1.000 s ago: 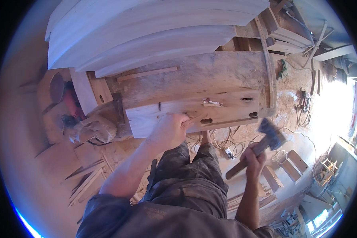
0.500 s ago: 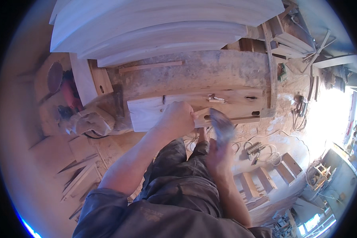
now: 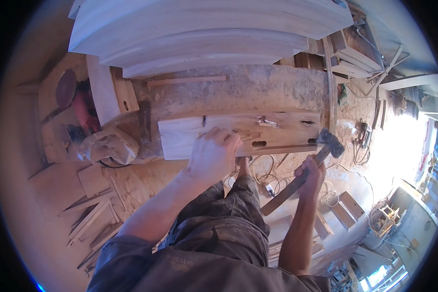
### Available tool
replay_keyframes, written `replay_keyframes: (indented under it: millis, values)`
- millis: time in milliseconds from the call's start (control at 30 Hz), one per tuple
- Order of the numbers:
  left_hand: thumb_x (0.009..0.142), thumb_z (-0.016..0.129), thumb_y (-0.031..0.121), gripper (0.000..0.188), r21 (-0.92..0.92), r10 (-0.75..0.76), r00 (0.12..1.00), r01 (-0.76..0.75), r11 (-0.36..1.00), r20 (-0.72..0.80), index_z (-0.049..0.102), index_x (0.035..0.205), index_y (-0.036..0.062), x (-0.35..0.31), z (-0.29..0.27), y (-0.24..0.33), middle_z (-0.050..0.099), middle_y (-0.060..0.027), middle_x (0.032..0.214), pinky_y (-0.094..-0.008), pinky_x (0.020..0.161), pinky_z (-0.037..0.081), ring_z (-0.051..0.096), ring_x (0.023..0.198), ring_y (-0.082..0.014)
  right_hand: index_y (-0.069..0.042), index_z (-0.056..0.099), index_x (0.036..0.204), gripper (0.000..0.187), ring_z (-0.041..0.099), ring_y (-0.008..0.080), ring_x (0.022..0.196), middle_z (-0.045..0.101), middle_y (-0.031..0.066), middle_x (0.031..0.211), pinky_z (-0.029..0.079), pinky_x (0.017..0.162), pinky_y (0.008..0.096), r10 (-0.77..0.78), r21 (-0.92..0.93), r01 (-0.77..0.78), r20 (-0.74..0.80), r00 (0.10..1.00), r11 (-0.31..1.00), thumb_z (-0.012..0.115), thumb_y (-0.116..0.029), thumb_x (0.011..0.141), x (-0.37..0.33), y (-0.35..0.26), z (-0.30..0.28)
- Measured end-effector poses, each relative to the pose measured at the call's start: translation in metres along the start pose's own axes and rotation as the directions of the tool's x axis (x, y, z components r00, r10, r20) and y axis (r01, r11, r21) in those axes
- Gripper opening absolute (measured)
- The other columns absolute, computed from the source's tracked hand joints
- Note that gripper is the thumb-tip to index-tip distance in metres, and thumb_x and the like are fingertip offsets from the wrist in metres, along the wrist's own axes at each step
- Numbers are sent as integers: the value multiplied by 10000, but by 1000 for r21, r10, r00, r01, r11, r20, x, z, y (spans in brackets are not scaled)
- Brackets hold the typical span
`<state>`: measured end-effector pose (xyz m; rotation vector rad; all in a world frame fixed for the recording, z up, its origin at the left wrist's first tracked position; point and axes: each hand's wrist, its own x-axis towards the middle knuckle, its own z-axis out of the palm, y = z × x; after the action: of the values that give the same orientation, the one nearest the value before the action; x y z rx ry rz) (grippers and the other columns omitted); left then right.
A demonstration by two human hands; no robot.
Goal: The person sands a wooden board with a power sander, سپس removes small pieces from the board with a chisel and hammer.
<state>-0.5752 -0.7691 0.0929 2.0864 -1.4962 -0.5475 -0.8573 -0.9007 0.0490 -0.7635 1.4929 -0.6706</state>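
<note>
A pale wooden board point(image 3: 177, 138) with several oval slots lies along the near edge of the workbench. My left hand point(image 3: 213, 152) is over its front middle, fingers curled and pressed together. A light sliver of wood shows beside the fingertips, but what they pinch, if anything, is hidden. To the right, my right hand point(image 3: 312, 171) grips a hammer point(image 3: 291, 189) by its wooden handle. The dark metal head is up beyond the board's right end, apart from the wood. Small wood chips point(image 3: 267, 122) lie on the board near its back edge.
Large pale panels point(image 3: 204, 41) are stacked at the back of the workbench point(image 3: 272, 85), with a thin strip point(image 3: 187, 81) before them. At left are a red power tool point(image 3: 85, 114) and a rumpled bag point(image 3: 109, 148). Cables point(image 3: 265, 170) and wooden pieces point(image 3: 350, 209) lie on the floor.
My right hand has swung the hammer up and right, from beside the left hand to past the board's right end. My left hand remains over the board, its fingers slightly shifted.
</note>
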Motion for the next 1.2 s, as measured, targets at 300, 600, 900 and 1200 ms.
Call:
replay_keyframes:
  millis: [300,600,900,1200]
  values:
    - [843,746,129,113,311,71,974,-1,950,-214,719,933,66,29,-7,-24,662,-93,943,-442,778,494,619,953,-328,-43,664,1130,226,593,159,576,642,40,750,450,488,315,184,231,-285,377,908,930,607,-216,996,126,9,-61]
    - [782,726,-28,123,-87,139,989,-142,986,-44,695,886,30,25,58,11,620,-104,949,-452,787,516,602,968,-336,-57,644,1055,118,594,152,565,641,39,746,487,513,306,136,-30,-133,161,978,991,631,-153,987,111,15,-22]
    - [830,743,-55,252,-376,-211,971,154,914,-115,679,1065,9,29,45,14,642,-88,846,-342,656,533,645,707,-212,-72,613,959,76,575,152,529,593,34,694,478,474,305,197,29,-202,136,971,979,620,-146,972,99,15,-21]
    - [870,712,-42,348,-521,-337,941,296,801,16,653,1212,-21,47,32,-2,706,-68,907,-272,708,549,654,756,-110,-63,569,885,143,526,137,466,544,26,638,449,432,293,173,53,-169,-80,982,984,639,-156,969,24,50,-45]
